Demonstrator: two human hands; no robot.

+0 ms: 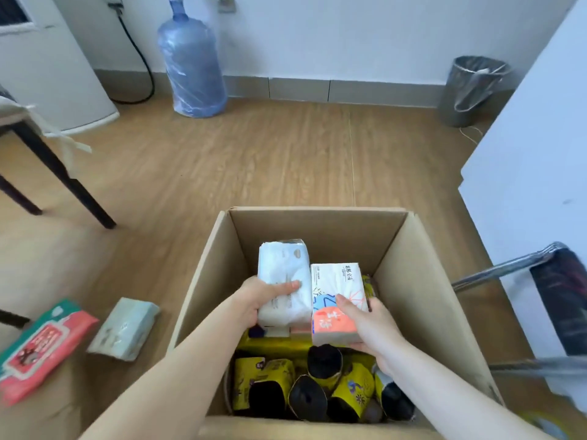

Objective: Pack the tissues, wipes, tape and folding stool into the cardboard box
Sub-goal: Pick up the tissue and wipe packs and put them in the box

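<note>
Two hands (317, 309) hold tissue packs (284, 281) inside the cardboard box (422, 281).

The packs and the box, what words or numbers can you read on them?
White tissue pack with orange and blue pattern, in the right hand: large white Chinese characters on the orange patch and small dark print at the top, too blurred to quote.
Plain white tissue pack, in the left hand: tiny print, unreadable.
Red and green wipes pack on the floor: label blurred.
Pale green pack: faint marks, unreadable.
Yellow packs in the brown cardboard box: pictures only, no legible text.
</note>
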